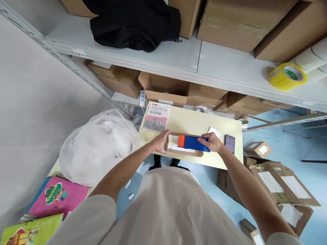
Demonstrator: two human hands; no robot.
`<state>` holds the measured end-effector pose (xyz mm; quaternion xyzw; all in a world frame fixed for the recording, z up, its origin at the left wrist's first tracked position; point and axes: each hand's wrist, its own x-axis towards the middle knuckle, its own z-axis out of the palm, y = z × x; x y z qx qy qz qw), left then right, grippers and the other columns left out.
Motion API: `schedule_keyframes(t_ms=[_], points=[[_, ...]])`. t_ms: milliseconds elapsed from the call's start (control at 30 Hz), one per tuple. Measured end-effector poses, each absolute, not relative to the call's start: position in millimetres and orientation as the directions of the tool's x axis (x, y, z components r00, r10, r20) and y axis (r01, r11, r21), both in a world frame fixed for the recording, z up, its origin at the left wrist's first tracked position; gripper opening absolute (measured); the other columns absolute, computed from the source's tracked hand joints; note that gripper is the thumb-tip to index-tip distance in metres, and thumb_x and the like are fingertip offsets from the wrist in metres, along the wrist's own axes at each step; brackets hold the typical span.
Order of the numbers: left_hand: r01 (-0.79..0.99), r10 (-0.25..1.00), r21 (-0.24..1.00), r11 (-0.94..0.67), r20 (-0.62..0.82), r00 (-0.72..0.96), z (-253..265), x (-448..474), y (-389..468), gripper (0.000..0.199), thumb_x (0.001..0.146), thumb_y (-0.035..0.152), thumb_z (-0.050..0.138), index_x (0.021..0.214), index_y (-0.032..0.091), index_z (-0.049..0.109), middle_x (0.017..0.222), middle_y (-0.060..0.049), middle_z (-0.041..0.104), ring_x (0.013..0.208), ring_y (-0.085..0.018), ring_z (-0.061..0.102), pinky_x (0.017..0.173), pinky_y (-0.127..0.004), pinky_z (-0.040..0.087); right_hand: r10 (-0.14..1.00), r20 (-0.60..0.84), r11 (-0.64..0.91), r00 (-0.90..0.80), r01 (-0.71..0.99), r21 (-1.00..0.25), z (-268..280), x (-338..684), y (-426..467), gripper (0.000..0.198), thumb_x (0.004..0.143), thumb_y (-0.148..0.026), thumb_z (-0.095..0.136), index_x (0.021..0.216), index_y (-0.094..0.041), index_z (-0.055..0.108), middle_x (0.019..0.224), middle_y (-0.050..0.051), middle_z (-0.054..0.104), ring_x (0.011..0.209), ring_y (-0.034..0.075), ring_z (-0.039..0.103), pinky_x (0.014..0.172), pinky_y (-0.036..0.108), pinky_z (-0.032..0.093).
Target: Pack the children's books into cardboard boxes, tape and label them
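A small, narrow cardboard box (175, 148) with a white label lies across the near edge of the pale yellow table (196, 119). My left hand (161, 142) grips the box's left end, its fingers bent around the edge. In my right hand (212, 141) is a flat blue object with an orange end (193, 142), held by its right end above the box; its exact kind cannot be made out. The thumb presses on its top face. Part of the box is hidden under it.
A book (157, 116) lies at the table's back left, a phone (230, 143) at its right. Shelves with cartons and a yellow tape roll (287, 76) rise ahead. White plastic wrap (98, 144) bulges at left. Cardboard boxes (278, 182) stand on the floor at right.
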<state>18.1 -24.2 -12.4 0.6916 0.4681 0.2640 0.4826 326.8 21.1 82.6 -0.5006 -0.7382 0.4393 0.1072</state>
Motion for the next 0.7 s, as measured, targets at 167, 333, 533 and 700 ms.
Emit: schedule_keyframes(t_ms=[167, 333, 533, 700], points=[[0.589, 0.903, 0.792, -0.162, -0.121, 0.412, -25.9, -26.9, -32.8, 0.115, 0.042, 0.030, 0.082, 0.140, 0.009, 0.028, 0.143, -0.022, 0.032, 0.136, -0.038, 0.028, 0.115, -0.043, 0.021, 0.839, -0.305, 0.139, -0.450, 0.720, -0.680, 77.6, 375.1, 28.4, 0.047, 0.078, -0.056, 0.055, 0.050, -0.019, 0.046, 0.045, -0.003, 0.041, 0.044, 0.009, 0.036, 0.043, 0.024, 0.028], [0.671, 0.900, 0.712, -0.210, -0.129, 0.417, -25.5, -49.7, -27.8, 0.116, 0.044, 0.036, 0.081, 0.142, 0.008, 0.026, 0.144, -0.023, 0.032, 0.136, -0.039, 0.029, 0.113, -0.044, 0.025, 0.881, -0.281, 0.139, -0.382, 0.775, -0.616, 53.5, 398.6, 36.4, 0.046, 0.076, -0.056, 0.054, 0.049, -0.019, 0.047, 0.045, -0.003, 0.042, 0.045, 0.010, 0.037, 0.045, 0.025, 0.029], [0.832, 0.875, 0.450, -0.326, -0.190, 0.445, 3.4, -32.9, -26.2, 0.114, 0.056, 0.039, 0.075, 0.147, 0.007, 0.015, 0.153, -0.025, 0.017, 0.142, -0.040, 0.009, 0.114, -0.055, 0.001, 0.873, -0.270, 0.138, -0.407, 0.736, -0.663, 25.6, 391.8, 42.9, 0.043, 0.077, -0.052, 0.053, 0.050, -0.020, 0.046, 0.046, -0.003, 0.040, 0.046, 0.010, 0.036, 0.046, 0.025, 0.030], [0.855, 0.848, 0.351, -0.382, -0.234, 0.476, 10.5, 41.6, -26.1, 0.118, 0.059, 0.062, 0.069, 0.148, 0.007, 0.015, 0.155, -0.024, 0.009, 0.143, -0.040, 0.003, 0.110, -0.056, -0.015, 0.860, -0.261, 0.116, -0.438, 0.668, -0.735, 9.1, 382.2, 36.9, 0.045, 0.079, -0.050, 0.051, 0.049, -0.020, 0.037, 0.047, -0.005, 0.034, 0.045, 0.008, 0.031, 0.044, 0.024, 0.026]])
